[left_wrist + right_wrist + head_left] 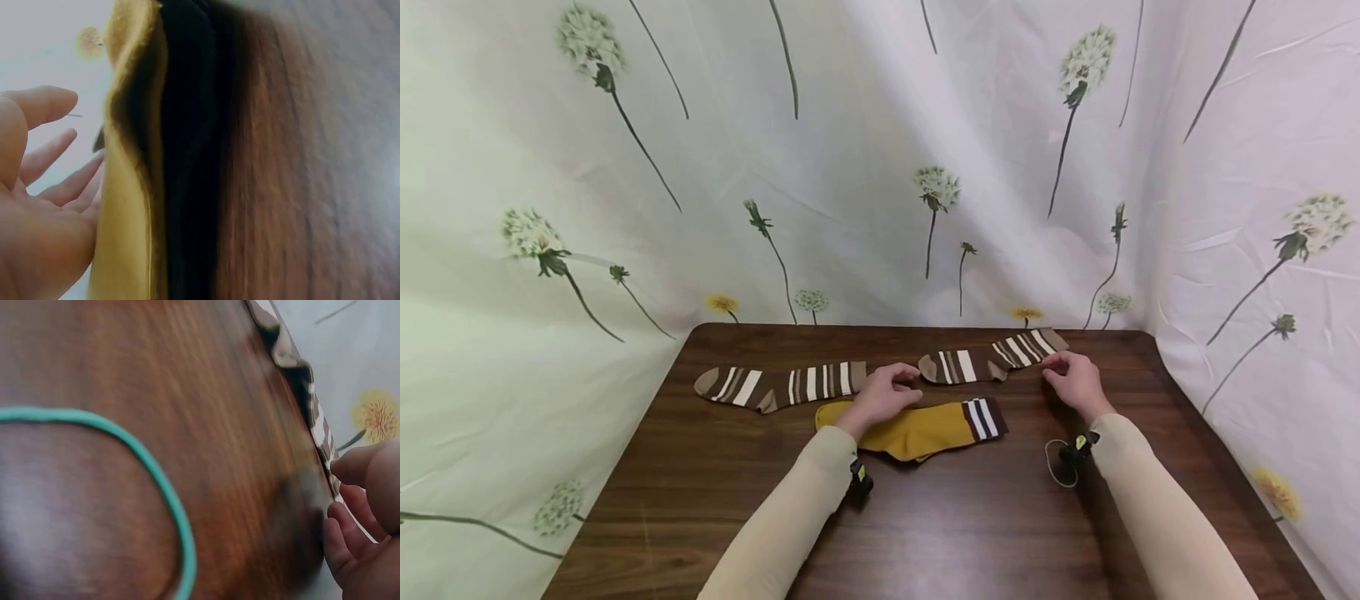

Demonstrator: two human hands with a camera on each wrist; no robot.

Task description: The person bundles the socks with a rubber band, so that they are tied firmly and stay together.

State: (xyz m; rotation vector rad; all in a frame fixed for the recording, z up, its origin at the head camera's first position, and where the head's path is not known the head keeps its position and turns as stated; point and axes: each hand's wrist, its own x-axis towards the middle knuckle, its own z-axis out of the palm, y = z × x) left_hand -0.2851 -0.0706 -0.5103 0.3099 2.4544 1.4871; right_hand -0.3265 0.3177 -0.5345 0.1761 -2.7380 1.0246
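My left hand (pixel 886 396) hovers over the toe end of a mustard sock (pixel 925 432) with white stripes at its dark cuff. A second layer shows under its heel. The left wrist view shows thumb and fingers (pixel 53 103) apart, nothing between them. By those fingertips lies the toe of a brown-and-white striped sock (pixel 970 367). At this sock's cuff end is my right hand (pixel 1077 383), fingers bent loosely; whether they touch the fabric I cannot tell. Left of my left hand, a matching striped sock (pixel 775 387) lies flat, its cuff near the wrist.
The dark wooden table (pixel 970 533) has rounded back corners. A white curtain (pixel 865 208) with dandelion prints hangs along its back and sides. A thin green cord (pixel 165 481) loops from the right wrist camera (pixel 1075 450).
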